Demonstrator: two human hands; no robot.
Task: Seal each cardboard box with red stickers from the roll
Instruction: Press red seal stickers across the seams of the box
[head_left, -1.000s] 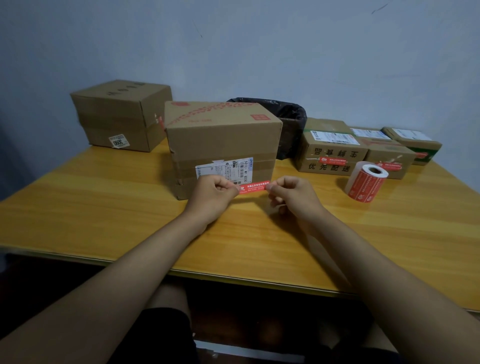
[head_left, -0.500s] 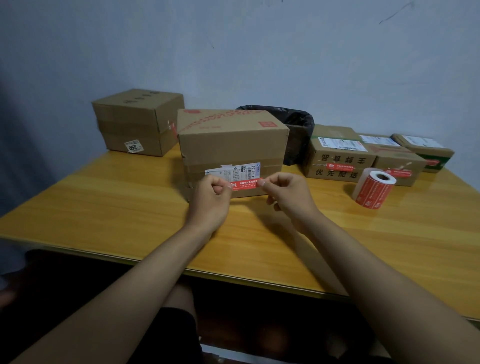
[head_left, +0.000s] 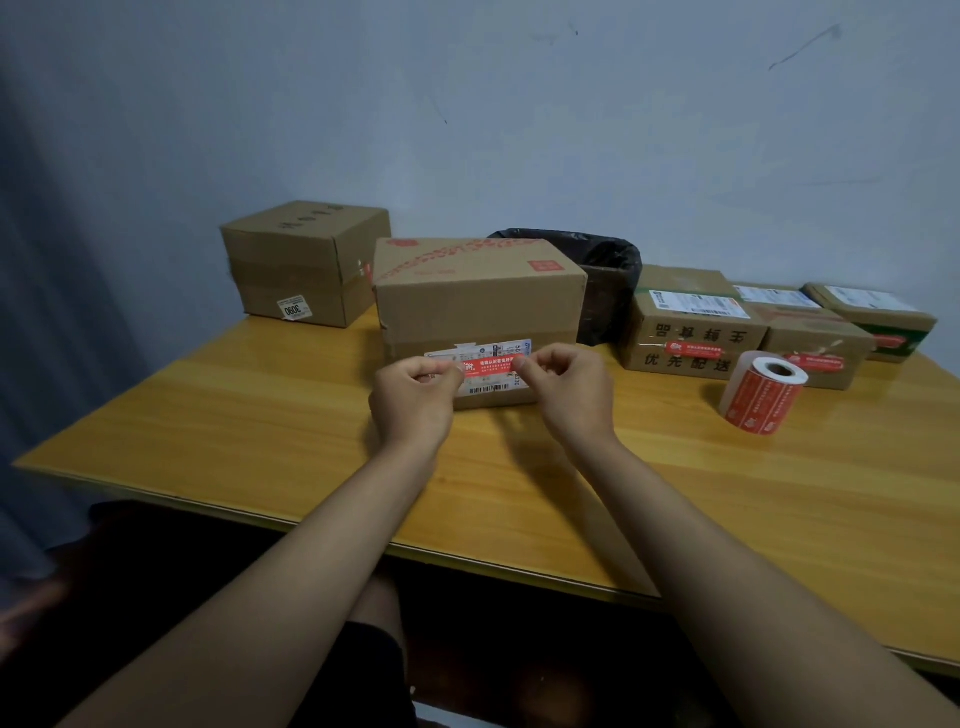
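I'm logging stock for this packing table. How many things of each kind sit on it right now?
Brown cardboard boxes: 5, at
White-cored roll of red stickers: 1
Black-lined bin: 1
Loose red sticker, pinched by left hand and right hand: 1
Total: 8

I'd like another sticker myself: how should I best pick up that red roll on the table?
Probably grip the sticker roll across its red curved sides, coming from above. It lies tilted on its side with its white core end facing up and right, and the table around it is free.
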